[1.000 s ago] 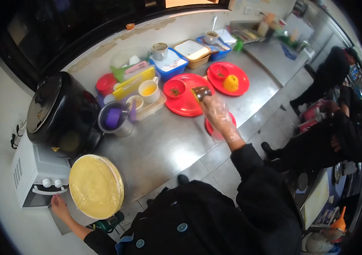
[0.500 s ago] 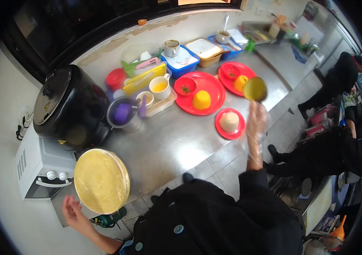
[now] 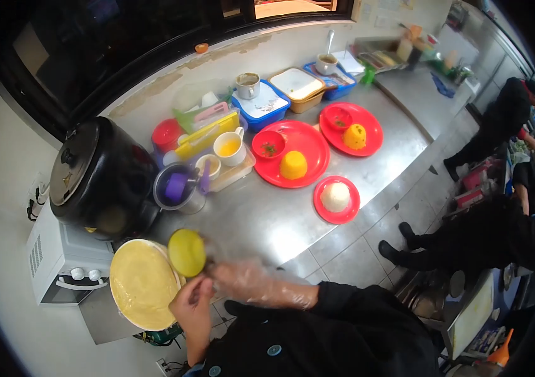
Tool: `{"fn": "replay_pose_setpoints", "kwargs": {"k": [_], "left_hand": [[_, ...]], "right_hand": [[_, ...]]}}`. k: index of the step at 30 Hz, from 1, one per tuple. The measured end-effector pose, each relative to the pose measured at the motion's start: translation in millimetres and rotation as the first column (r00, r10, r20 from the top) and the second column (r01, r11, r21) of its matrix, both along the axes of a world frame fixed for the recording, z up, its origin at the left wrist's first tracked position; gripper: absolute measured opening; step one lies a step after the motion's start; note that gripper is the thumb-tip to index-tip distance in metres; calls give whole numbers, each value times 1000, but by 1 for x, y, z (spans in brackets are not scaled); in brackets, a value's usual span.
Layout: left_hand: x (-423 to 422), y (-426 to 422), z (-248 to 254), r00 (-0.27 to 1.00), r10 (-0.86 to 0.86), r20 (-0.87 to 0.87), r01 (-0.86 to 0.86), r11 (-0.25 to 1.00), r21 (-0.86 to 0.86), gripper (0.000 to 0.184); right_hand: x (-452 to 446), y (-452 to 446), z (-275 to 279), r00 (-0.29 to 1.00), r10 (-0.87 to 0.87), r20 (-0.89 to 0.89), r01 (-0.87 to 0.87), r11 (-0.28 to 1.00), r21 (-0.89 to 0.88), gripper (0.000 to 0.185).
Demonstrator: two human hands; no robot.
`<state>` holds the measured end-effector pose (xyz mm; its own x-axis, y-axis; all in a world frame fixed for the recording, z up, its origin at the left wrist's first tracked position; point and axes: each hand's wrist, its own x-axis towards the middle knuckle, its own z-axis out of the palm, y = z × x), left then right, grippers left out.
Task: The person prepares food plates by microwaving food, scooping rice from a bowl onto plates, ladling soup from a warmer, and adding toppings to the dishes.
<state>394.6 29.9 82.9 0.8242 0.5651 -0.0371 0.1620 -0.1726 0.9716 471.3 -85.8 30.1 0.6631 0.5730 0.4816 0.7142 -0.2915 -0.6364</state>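
My right hand (image 3: 258, 286), in a clear plastic glove and blurred, holds a small round yellow-green cup (image 3: 187, 252) at the counter's front left. My left hand (image 3: 193, 306) is bare. Its thumb and fingers are pinched together just below the cup, close to my right fingertips; what lies between them is hidden. Left of both hands stands a round tub (image 3: 141, 286) with a pale yellow top under clear film. Farther right, a white rice mound (image 3: 336, 198) sits on a small red plate (image 3: 347, 217). Yellow rice mounds (image 3: 294, 165) rest on two larger red plates (image 3: 313, 139).
A black rice cooker (image 3: 113, 182) stands over a white microwave (image 3: 57, 264) at left. Behind are a clear jug (image 3: 182, 195), white cups (image 3: 229, 147) and lidded containers (image 3: 261, 100). Two people in dark clothes (image 3: 474, 229) are at the right.
My right hand has swung left from beside the red plates to the tub, carrying the cup. My left hand has moved right to meet it, its fingers now pinched. The white mound is uncovered in both frames.
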Motion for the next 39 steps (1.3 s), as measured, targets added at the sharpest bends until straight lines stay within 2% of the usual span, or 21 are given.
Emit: {"fn": "replay_pose_setpoints", "kwargs": {"k": [2,3,5,6,8,9,10,12,13,15,18,19,21,24,25,26,27,29,31,34,39], "left_hand": [[-15,3,-6,997,75,-9,-74,997,36,23],[-23,4,-10,983,179,43,-181,982,51,23],[-43,6,-9,943,319,90,-323,946,35,25],[-52,7,-8,939,334,83,-338,940,42,25],[-71,6,-6,865,485,129,-493,870,33,23],[-79,3,-2,850,508,139,-517,855,41,21],[-90,4,-4,845,515,146,-525,850,46,21],[-117,12,-12,862,496,106,-504,861,67,19],[-129,13,-17,868,484,112,-492,868,61,16],[-152,10,-25,856,500,129,-511,857,68,15],[-199,4,-30,823,552,135,-566,817,108,14],[-222,4,-32,803,582,129,-596,790,146,13],[-276,9,-39,782,616,98,-615,734,290,12],[-356,-6,-33,679,734,-21,-613,581,535,12],[-389,-5,-44,623,780,-50,-569,497,655,14],[-415,-9,-53,592,803,-65,-615,503,608,15],[-434,-15,-53,560,818,-129,-587,502,635,15],[-478,-24,-71,443,866,-234,-543,466,698,18],[-522,-26,-110,394,873,-289,-565,478,673,19],[-537,-41,-129,313,913,-262,-643,407,649,18],[-578,-23,-195,230,938,-258,-741,341,578,19]], "right_hand": [[-8,10,18,994,98,55,-86,978,-191,23],[-9,17,19,993,107,49,-97,978,-185,23],[-17,29,19,952,296,71,-298,954,24,30],[-25,36,15,948,312,63,-314,949,30,30],[-43,48,1,865,492,98,-499,864,72,36],[-51,49,-2,838,516,178,-536,840,88,39],[-61,51,-3,832,523,184,-544,834,93,39],[-77,49,-2,762,624,174,-647,735,200,41],[-84,42,0,762,623,179,-648,736,198,41],[-98,24,3,745,667,25,-667,745,11,38],[-116,4,0,794,605,64,-602,796,-62,31],[-120,-2,-1,793,609,21,-603,790,-113,24],[-132,-21,-17,804,592,51,-586,804,-97,24],[-149,-61,-32,822,549,149,-480,810,-337,14],[-152,-74,-32,810,578,-100,-573,742,-348,20],[-164,-90,-61,847,525,81,-413,747,-521,23],[-165,-102,-38,849,527,-39,-513,804,-301,28],[-183,-123,-23,854,485,-187,-515,739,-434,32],[-193,-141,-17,834,519,-186,-543,717,-437,32],[-193,-160,-16,847,508,-155,-520,734,-437,32],[-183,-187,-12,854,504,-133,-501,724,-473,30]]}}
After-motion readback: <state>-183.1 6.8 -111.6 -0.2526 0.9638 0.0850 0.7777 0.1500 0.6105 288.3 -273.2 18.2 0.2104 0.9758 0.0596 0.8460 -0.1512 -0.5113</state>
